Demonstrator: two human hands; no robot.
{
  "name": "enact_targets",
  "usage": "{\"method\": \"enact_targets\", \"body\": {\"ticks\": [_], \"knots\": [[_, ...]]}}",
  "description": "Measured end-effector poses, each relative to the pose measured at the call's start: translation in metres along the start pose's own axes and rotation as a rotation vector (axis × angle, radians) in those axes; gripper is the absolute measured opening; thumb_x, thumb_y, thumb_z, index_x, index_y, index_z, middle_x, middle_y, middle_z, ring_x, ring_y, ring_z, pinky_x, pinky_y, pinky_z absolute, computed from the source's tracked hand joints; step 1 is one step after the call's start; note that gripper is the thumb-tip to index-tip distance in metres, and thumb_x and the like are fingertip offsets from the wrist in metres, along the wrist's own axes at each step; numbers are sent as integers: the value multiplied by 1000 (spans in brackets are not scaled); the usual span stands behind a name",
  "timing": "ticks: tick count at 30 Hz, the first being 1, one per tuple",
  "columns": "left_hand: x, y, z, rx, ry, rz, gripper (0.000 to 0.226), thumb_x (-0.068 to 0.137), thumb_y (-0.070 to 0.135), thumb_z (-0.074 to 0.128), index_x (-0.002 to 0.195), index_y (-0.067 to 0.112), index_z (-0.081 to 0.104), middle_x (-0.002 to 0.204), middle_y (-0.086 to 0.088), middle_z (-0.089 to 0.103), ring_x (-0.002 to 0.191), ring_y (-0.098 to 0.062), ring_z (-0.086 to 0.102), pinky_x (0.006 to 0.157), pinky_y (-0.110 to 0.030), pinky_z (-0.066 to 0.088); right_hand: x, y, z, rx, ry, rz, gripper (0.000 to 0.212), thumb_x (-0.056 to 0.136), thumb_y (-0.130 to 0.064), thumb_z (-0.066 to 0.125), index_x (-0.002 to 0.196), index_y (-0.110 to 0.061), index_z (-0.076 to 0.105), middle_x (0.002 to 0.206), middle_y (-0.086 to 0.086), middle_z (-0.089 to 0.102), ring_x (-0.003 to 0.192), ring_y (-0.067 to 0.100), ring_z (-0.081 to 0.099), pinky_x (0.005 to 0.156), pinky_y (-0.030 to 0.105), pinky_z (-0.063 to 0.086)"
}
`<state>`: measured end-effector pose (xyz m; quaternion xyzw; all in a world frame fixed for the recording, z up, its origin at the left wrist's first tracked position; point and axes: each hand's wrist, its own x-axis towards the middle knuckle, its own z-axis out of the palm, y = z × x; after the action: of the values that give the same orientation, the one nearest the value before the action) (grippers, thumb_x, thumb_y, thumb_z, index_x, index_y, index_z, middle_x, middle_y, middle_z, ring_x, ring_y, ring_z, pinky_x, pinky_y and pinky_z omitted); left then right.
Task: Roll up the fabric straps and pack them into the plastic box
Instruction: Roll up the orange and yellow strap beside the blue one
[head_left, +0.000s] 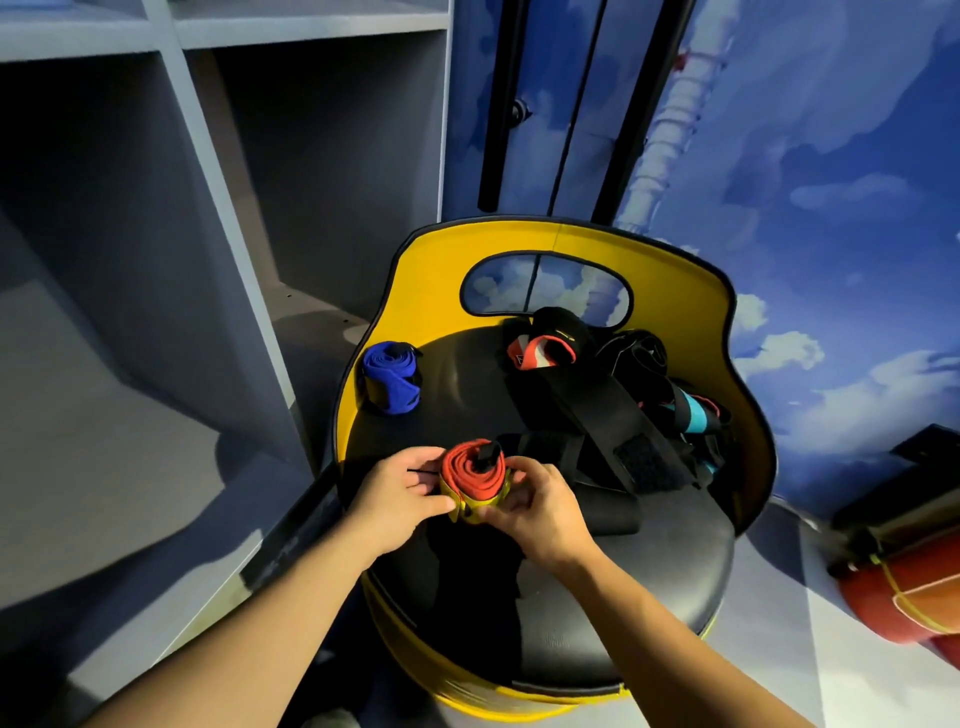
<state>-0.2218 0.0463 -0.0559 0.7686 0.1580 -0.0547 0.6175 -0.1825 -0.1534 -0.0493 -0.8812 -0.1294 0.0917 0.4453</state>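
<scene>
Both hands, left hand and right hand, pinch red strap roll at lower centre, axis upright; no plastic box visible.

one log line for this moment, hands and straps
left hand: holds red strap roll | right hand: pinches same roll | blue strap roll: on chair seat | loose straps: unrolled

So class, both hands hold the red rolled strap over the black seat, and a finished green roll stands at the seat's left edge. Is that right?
Not quite. The head view shows the finished roll at the left edge of the black seat is blue, not green. The left hand and right hand do hold the red rolled strap.
</scene>
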Motion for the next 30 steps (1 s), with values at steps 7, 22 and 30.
{"method": "enact_targets", "body": {"ticks": [7,22,30], "knots": [[8,-5,-10,170,56,58,63,59,13,96,115,20,69,96,1,75,85,-14,73,85,-37,61,10,6,-2,60,-39,18,68,67,-16,91,128,-17,60,104,0,71,74,0,65,75,12,52],[4,-8,5,378,128,240,52,66,25,93,115,23,74,92,9,76,83,-5,72,81,-36,61,8,9,-4,51,-68,-58,59,74,-15,86,129,-25,67,99,-18,74,95,-10,66,88,10,48],[4,-1,2,492,82,244,57,68,28,92,121,23,69,95,8,69,86,-9,68,83,-37,60,11,14,-4,29,-57,-76,65,75,-16,86,135,-22,62,106,-17,71,98,-10,65,92,12,49]]}}
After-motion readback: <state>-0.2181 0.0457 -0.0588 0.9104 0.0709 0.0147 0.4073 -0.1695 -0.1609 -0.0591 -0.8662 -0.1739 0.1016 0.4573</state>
